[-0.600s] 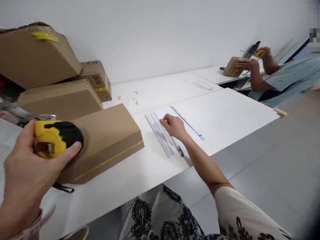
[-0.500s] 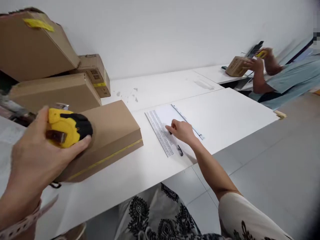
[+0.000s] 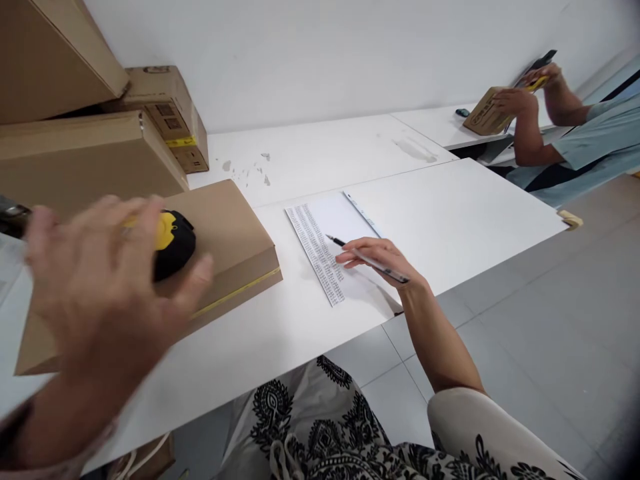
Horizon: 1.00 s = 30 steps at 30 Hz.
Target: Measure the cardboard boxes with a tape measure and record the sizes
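White surface (image 3: 300, 333) under a bare wall (image 3: 320, 60), and things have shifted fast. Half a second ago my left hand (image 3: 110, 287) was wrapped round the yellow-and-black tape measure (image 3: 173, 243). Now that grip is wide, fingers spread and blurred with motion, and the measure sits on top of the flat cardboard box (image 3: 230, 247), partly hidden behind my fingers. Whether a fingertip touches it I cannot tell through the blur. On the other side, my right hand (image 3: 387, 253) was flat on the paper with the pen lying beside it. Now its grip is closed on the pen (image 3: 367, 260), held low and slanted, tip hovering just above the printed sheet (image 3: 317, 257) with its dense columns of small print. A clear strip (image 3: 363, 213) lies along the sheet's far edge. So the measure is out of my hand and parked on the box, and the pen is up over the sheet. More stacked boxes (image 3: 90, 160) crowd the left end against the wall. Far right, a co-worker's hands (image 3: 515, 103) hold a small box (image 3: 487, 110) at the next surface, well apart from mine.
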Tool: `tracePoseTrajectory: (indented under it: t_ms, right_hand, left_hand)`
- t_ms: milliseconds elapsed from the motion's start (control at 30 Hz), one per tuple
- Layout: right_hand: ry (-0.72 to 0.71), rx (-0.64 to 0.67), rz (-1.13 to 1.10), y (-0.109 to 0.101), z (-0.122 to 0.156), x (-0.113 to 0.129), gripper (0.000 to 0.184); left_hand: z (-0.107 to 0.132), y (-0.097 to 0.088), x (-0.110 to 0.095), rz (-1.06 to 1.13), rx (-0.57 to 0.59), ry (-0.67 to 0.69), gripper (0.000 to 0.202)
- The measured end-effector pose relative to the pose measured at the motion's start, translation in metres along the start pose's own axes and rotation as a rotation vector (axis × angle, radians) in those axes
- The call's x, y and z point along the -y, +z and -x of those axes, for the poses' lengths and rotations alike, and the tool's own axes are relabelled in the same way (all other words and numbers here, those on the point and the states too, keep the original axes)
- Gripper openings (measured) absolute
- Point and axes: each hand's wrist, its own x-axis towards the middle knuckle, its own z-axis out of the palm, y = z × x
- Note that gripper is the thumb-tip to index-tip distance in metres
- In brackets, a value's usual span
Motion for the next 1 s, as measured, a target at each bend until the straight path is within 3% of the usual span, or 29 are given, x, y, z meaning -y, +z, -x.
tracePoseTrajectory:
  t_ms: [67,133,233,333,467,600,700,833,1000]
  right_hand:
    - [-0.073,-0.033,-0.182,-0.002,0.007,0.003,0.028]
    - [-0.113,-0.081,-0.241,0.002,0.013,0.003,0.035]
    - [-0.128,-0.18,-0.18,0.016,0.019,-0.002,0.029]
    - [-0.135,-0.3,-0.115,0.03,0.022,-0.014,0.032]
    - [-0.053,-0.274,-0.116,0.033,0.024,-0.028,0.047]
    - [0.071,-0.207,-0.063,0.034,0.023,-0.035,0.04]
    - [0.087,-0.252,0.071,0.038,0.023,-0.036,0.025]
    - [0.085,-0.307,0.19,0.044,0.022,-0.036,0.027]
    - [0.069,-0.381,0.133,0.047,0.021,-0.047,0.028]
  left_hand:
    - [0.017,0.006,-0.043,0.162,-0.078,0.295,0.05]
    - [0.039,0.02,-0.09,0.349,-0.016,0.536,0.045]
    - [0.071,0.048,-0.148,0.301,0.233,0.668,0.076]
    - [0.089,0.071,-0.176,0.174,0.394,0.717,0.096]
    - [0.094,0.092,-0.182,0.144,0.424,0.678,0.102]
    - [0.098,0.105,-0.18,0.137,0.382,0.654,0.093]
    - [0.099,0.104,-0.178,0.137,0.352,0.66,0.073]
    - [0.097,0.1,-0.173,0.201,0.319,0.655,0.068]
    - [0.091,0.098,-0.174,0.158,0.325,0.682,0.064]
